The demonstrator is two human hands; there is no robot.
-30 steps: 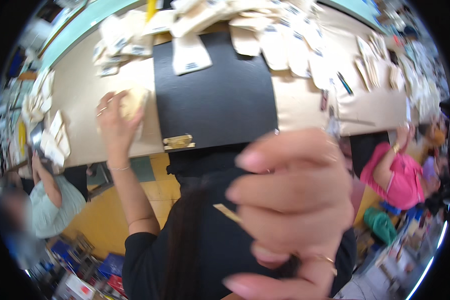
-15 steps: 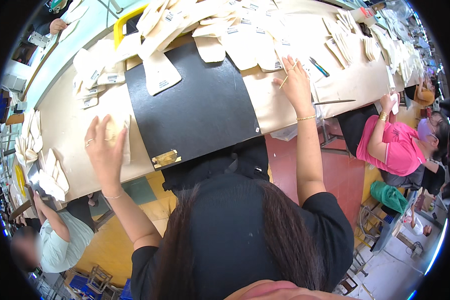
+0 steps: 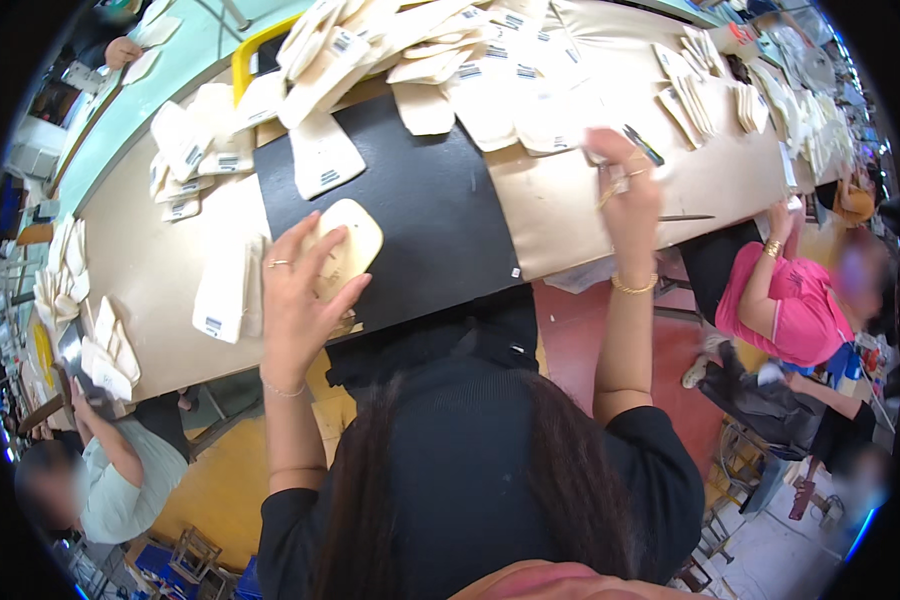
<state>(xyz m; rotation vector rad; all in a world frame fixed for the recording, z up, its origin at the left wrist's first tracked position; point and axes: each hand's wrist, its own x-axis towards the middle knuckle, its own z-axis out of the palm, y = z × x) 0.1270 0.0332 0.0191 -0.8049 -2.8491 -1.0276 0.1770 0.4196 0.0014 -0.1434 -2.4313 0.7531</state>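
My left hand (image 3: 305,290) grips a pale yellow rounded plate (image 3: 362,232) with a small dark hole, over the near left part of a black board (image 3: 430,220). Its fingers lie across the plate and the thumb is at its edge. Beside the board, left of that hand, lies a small stack of cream fabric pieces (image 3: 220,300). My right hand (image 3: 630,190), smeared by motion, hovers over the table to the right of the board. A thin yellow stick (image 3: 607,197) shows at its fingers. Another cream piece (image 3: 325,160) lies on the board's far left part.
A big heap of cream pieces (image 3: 370,45) covers the far side, partly over a yellow-rimmed tray (image 3: 240,70). Past my right hand lie a dark pen-like tool (image 3: 642,146) and a narrow dark blade-like strip (image 3: 687,217). Co-workers sit at both sides.
My left hand has moved right from the stack onto the black board, carrying the yellow plate. My right hand has shifted slightly right and nearer, its fingers drawn in.
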